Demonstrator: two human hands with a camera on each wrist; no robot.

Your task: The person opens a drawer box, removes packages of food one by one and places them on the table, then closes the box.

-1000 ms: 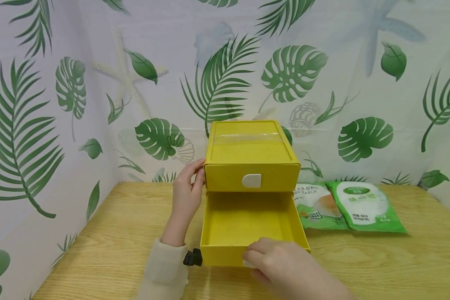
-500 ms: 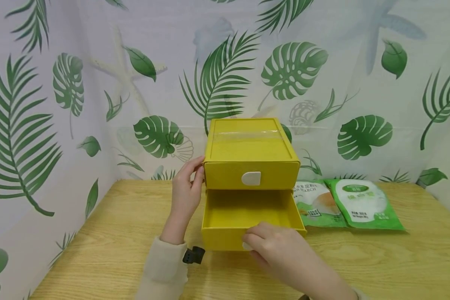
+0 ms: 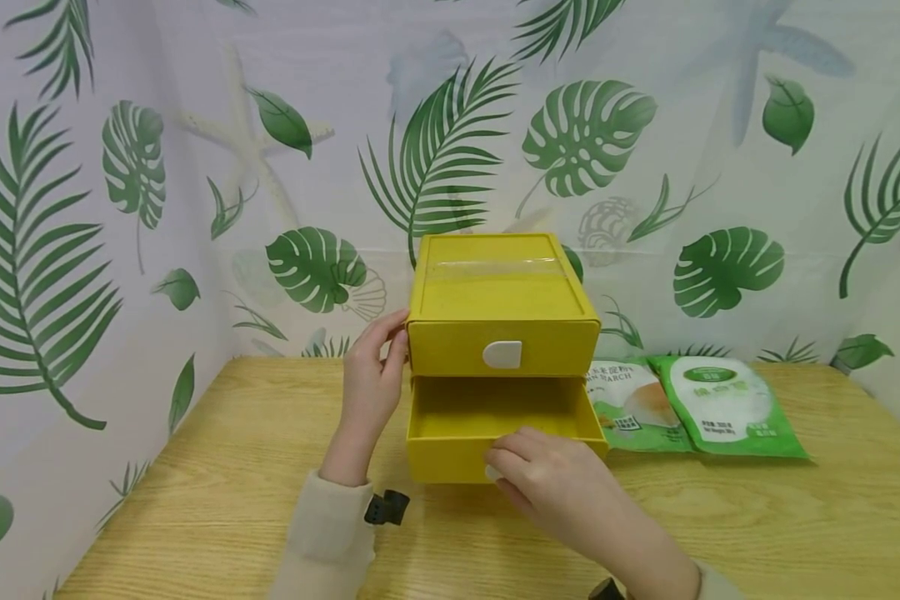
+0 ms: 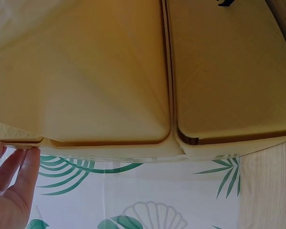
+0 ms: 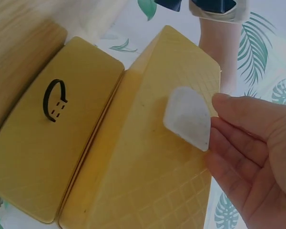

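A yellow two-drawer storage box (image 3: 495, 298) stands on the table, a strip of clear tape across its top. Its upper drawer (image 3: 450, 350) is closed and has a white tab. The lower drawer (image 3: 446, 461) sticks out partway, and no item shows inside. My right hand (image 3: 558, 487) holds that drawer's front at its top edge, beside the white tab (image 5: 188, 117). At the box's left side, my left hand (image 3: 367, 383) touches the front corner with fairly straight fingers. The left wrist view shows those fingertips (image 4: 31, 157) right at the box's edge.
Two green-and-white bags lie right of the box: a corn starch bag (image 3: 637, 404) and another powder bag (image 3: 727, 408). Leaf-patterned cloth (image 3: 607, 150) hangs behind the wooden table (image 3: 217, 500). Black straps (image 3: 387, 507) stick out near the wrists.
The lower drawer has slid inward toward the box, and my right hand has moved with it. My left hand stays at the box's side.
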